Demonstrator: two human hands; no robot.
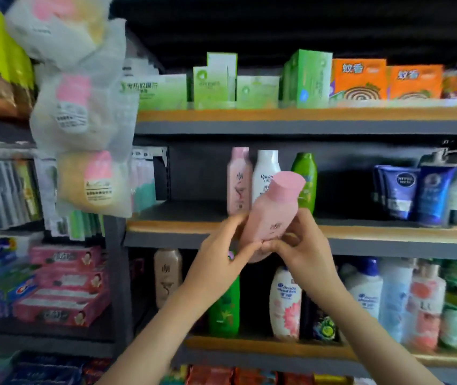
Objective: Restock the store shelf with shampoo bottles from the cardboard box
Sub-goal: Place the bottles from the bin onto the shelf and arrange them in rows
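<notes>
Tilting to the right, a smooth, glossy pink shampoo bottle (273, 215) with a flat round cap was held in front of the wood-edged middle shelf (183, 226), gripped low down by both hands. On that shelf a pink bottle (239, 180), a white bottle (265, 173) and a green bottle (305, 176) were stood upright side by side just behind it, with blue tubes (413, 190) well apart to the right. The left hand (221, 245) was curled around the held bottle's lower left side and the right hand (302, 240) around its lower right, both forearms raised from below.
</notes>
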